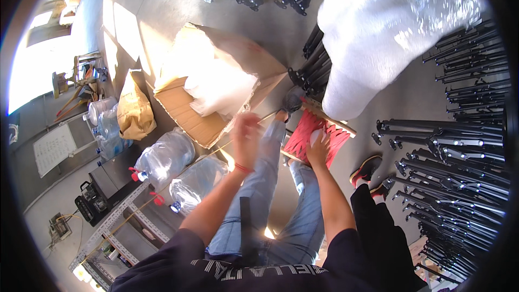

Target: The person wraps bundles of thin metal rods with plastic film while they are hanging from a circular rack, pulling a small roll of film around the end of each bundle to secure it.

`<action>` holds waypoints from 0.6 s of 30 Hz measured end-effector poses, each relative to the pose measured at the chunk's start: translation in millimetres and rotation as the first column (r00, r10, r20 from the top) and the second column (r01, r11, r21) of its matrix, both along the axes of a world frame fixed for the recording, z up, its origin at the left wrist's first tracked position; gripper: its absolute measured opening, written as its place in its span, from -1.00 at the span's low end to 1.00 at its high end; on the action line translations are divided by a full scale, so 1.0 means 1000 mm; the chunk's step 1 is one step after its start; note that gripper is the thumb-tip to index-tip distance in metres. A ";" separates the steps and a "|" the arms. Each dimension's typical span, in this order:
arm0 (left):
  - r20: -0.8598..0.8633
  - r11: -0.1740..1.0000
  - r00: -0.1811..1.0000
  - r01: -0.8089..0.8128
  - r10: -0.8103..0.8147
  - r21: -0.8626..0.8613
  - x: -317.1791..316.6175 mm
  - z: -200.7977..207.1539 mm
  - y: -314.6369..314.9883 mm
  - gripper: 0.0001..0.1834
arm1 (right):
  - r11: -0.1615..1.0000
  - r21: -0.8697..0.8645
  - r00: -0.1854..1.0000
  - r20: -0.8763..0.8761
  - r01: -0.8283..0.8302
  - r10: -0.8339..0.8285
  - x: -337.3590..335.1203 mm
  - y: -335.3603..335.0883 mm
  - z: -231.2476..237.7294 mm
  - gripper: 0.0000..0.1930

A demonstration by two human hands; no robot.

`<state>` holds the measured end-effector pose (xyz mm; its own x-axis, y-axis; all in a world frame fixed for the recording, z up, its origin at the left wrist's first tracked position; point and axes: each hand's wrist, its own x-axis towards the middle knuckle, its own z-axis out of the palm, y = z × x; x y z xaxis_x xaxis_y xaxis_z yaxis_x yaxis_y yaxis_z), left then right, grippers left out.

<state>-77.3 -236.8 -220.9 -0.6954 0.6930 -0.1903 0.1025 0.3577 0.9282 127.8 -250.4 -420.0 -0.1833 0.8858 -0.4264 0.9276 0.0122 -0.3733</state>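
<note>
My left hand (247, 132), with a red band at the wrist, is raised near the open edge of a cardboard box (197, 127). Motion smears its fingers, so whether it holds anything cannot be made out. White foam-like sheets (221, 89) fill the box. My right hand (319, 150) rests on a stool with a red woven-looking seat (297, 139) and a wooden side rail. A small white piece (314, 137), too small to name, lies under its fingers and thumb.
Large plastic water bottles (167, 154) stand left, beside a brown paper bag (135, 109) and a metal shelf frame (116, 227). Black folded metal stands (448, 167) line the right. A big white wrapped bundle (367, 38) is ahead. Another person's black trousers (378, 232) and shoe are close right.
</note>
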 end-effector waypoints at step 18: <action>0.641 0.939 0.719 -0.048 0.269 -0.340 -0.206 -0.073 0.029 -0.41 | 0.918 -0.393 0.816 -0.515 0.048 -0.263 -0.023 -0.030 0.204 -0.72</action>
<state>-283.6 -207.4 -293.9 -0.4015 0.4230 -0.8123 -0.5871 0.5619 0.5828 104.8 -280.6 -215.7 -0.3529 0.7354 -0.5785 0.5418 -0.3435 -0.7671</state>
